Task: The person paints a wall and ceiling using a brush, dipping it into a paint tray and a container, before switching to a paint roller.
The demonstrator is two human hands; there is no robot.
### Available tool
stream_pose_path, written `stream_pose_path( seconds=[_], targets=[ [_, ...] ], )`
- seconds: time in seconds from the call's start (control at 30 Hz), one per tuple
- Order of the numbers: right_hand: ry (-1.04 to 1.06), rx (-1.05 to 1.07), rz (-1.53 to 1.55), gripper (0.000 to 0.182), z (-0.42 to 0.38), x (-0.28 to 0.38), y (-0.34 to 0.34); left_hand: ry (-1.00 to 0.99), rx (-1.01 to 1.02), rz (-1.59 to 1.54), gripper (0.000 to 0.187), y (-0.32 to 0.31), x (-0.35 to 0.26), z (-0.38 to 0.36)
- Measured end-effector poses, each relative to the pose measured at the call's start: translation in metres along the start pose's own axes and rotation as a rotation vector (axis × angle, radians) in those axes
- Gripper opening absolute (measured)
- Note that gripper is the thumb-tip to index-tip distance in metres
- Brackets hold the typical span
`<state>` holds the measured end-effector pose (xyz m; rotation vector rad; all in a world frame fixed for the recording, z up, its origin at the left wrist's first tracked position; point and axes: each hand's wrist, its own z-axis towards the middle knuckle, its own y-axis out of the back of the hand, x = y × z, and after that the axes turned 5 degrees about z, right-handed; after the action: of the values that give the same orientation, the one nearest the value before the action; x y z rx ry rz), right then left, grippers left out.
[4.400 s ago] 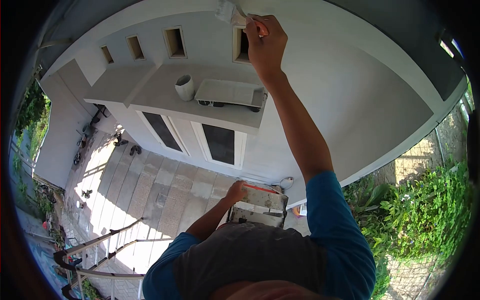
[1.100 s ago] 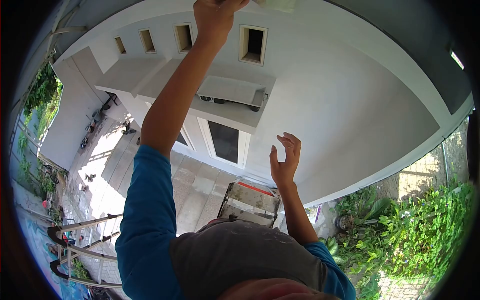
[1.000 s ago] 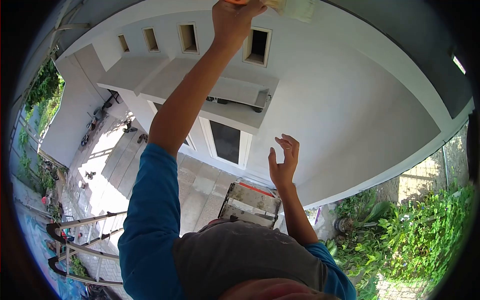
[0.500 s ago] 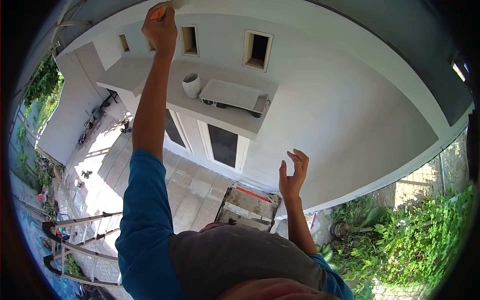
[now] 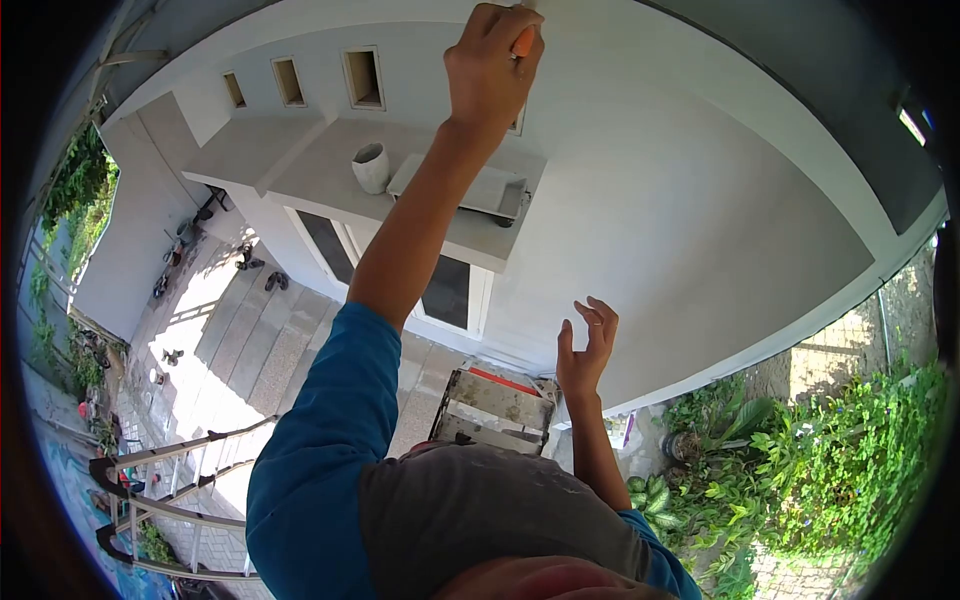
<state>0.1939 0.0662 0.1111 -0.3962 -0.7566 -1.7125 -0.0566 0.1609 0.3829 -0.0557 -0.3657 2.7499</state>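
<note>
Raised to the top of the view, my left hand (image 5: 492,62) is closed round an orange handle (image 5: 523,42). The tool's working end is too hard to make out against the pale surface of the curved wall (image 5: 640,180). My right hand (image 5: 588,352) is held up at the right of centre, with its fingers apart and slightly curled and nothing in it. Behind my left forearm, a paint tray (image 5: 490,190) and a whitish cup-like container (image 5: 371,168) rest on the grey ledge (image 5: 310,165).
Below stand a stained platform with a red strip (image 5: 495,410) and, at the lower left, a metal ladder (image 5: 180,515). Small square openings (image 5: 363,78) line the upper wall. Green plants (image 5: 830,470) grow at the lower right. Shoes (image 5: 276,281) lie on the tiled floor far below.
My left hand has moved to the right along the top with the orange handle, and now covers one wall opening. The view has shifted slightly. My right hand has hardly moved.
</note>
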Motion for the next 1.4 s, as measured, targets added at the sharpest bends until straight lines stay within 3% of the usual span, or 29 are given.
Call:
stream_pose_path(
  seconds=[0.2, 0.23, 0.33, 0.37, 0.43, 0.53, 0.67, 0.8, 0.9, 1.0, 1.07, 1.2, 1.3, 1.37, 1.4],
  targets=[
    [0.016, 0.029, 0.049, 0.033, 0.0, 0.006, -0.016, 0.198, 0.064, -0.494, 0.011, -0.04, -0.093, -0.007],
    [0.008, 0.038, 0.077, 0.033, -0.002, 0.004, -0.019, 0.364, 0.091, -0.647, 0.007, -0.056, -0.098, -0.016],
    [0.013, 0.056, 0.092, 0.034, -0.004, 0.002, -0.022, 0.405, 0.08, -0.609, 0.007, -0.058, -0.081, -0.019],
    [0.021, 0.06, 0.078, 0.034, -0.005, 0.002, -0.021, 0.52, 0.025, -0.775, 0.008, -0.052, -0.074, -0.018],
    [-0.008, 0.062, 0.079, 0.033, -0.006, 0.003, -0.017, 0.531, 0.1, -0.538, 0.007, -0.027, -0.039, -0.015],
    [-0.023, 0.067, 0.051, 0.033, -0.009, -0.003, -0.012, 0.518, 0.007, -0.485, 0.011, 0.013, 0.015, -0.01],
    [-0.024, 0.065, -0.012, 0.034, -0.016, -0.019, -0.004, 0.457, -0.035, -0.146, 0.013, 0.075, 0.103, 0.003],
    [-0.112, 0.027, 0.018, 0.033, -0.023, -0.025, 0.007, 0.298, -0.1, 0.17, 0.013, 0.111, 0.151, 0.025],
    [-0.135, 0.004, -0.018, 0.033, -0.027, -0.028, 0.015, 0.233, -0.175, 0.134, 0.011, 0.107, 0.157, 0.036],
    [-0.149, -0.018, -0.039, 0.033, -0.029, -0.028, 0.019, 0.236, -0.007, 0.294, 0.01, 0.073, 0.11, 0.029],
    [-0.15, -0.029, -0.045, 0.033, -0.029, -0.027, 0.019, -0.026, 0.016, 0.251, 0.011, 0.038, 0.077, 0.017],
    [-0.097, -0.018, -0.066, 0.033, -0.024, -0.018, 0.017, -0.007, 0.083, -0.018, 0.01, -0.003, -0.022, 0.008],
    [-0.057, 0.002, -0.064, 0.034, -0.021, -0.013, 0.011, 0.008, 0.051, -0.281, 0.012, -0.035, -0.062, 0.002],
    [-0.044, 0.009, -0.045, 0.034, -0.02, -0.01, 0.007, 0.204, 0.097, -0.591, 0.013, -0.044, -0.078, 0.009],
    [-0.046, 0.019, -0.037, 0.034, -0.02, -0.009, 0.005, 0.205, 0.094, -0.587, 0.013, -0.046, -0.079, 0.012]
  ],
)
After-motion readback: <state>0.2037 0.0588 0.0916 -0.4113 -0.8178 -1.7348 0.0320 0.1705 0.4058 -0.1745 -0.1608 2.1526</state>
